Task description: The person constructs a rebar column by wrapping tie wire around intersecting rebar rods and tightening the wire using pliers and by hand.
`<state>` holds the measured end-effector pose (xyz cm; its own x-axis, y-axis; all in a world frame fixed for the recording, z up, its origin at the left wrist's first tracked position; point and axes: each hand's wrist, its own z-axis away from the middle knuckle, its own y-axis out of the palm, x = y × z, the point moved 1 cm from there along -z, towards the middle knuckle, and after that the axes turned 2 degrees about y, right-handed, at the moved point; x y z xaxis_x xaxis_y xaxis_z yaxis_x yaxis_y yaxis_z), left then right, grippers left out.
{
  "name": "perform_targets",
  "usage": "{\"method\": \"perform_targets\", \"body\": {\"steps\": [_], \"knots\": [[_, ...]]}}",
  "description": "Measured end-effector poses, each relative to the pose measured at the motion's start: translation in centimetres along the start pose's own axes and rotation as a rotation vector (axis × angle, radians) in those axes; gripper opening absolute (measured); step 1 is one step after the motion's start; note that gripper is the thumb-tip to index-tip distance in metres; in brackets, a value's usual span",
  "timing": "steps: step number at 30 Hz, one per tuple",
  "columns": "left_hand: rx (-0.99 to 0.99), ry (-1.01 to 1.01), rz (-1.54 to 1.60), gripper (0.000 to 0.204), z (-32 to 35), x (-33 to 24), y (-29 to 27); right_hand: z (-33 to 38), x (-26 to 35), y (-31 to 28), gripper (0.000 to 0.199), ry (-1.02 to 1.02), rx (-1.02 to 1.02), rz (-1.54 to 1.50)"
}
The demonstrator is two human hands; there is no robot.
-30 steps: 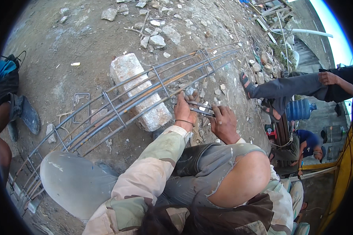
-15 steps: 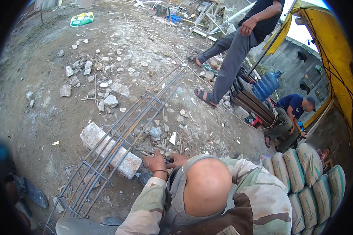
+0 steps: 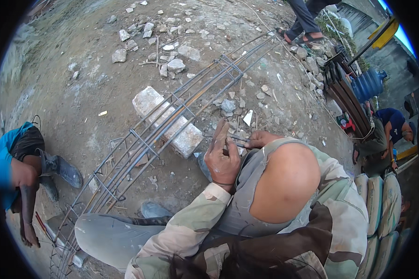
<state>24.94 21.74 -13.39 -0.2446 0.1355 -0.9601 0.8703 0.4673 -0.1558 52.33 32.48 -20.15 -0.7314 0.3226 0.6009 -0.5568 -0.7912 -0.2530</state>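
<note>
Above my bent knee my left hand (image 3: 222, 160) is raised, its fingers pressed together and pointing away from me; whatever they pinch is hidden. Just right of it, my right hand (image 3: 263, 138), partly behind the knee, is closed round a slim dark metal tool (image 3: 239, 138). The tool reaches toward the left fingers; its exact kind is too small to tell. Beside my hands, a long rebar cage (image 3: 136, 135) of straight bars and square stirrups runs diagonally, resting across a pale concrete block (image 3: 187, 140). Neither hand touches the cage.
Broken stones (image 3: 176, 65) litter the dirt ground. At the left, a person in blue (image 3: 16, 172) bends near the cage; another person's legs (image 3: 305, 21) stand at its far end. Cement bags (image 3: 388, 204), a blue water jug (image 3: 368, 83) and a seated co-worker (image 3: 391, 122) are at the right.
The view has swung right and down, so the cage, block and my hands appear further up and right. The left hand's fingers now point upward. The person in blue shows more fully at the left.
</note>
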Motion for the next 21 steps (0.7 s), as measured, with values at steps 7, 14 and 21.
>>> {"method": "perform_targets", "body": {"steps": [7,14,21], "knots": [[-0.023,-0.391,0.296,0.050,3.0,8.4,-5.4,-5.0,-5.6,10.9,0.029,-0.214,0.004,-0.254],[0.354,-0.968,0.702,0.025,3.6,9.2,-5.7,-5.8,-2.8,9.6,0.032,-0.509,-0.172,0.288],[-0.077,-0.373,-0.306,0.018,3.4,10.4,-8.9,-5.7,6.0,11.4,0.035,-0.536,-0.073,0.107]]}}
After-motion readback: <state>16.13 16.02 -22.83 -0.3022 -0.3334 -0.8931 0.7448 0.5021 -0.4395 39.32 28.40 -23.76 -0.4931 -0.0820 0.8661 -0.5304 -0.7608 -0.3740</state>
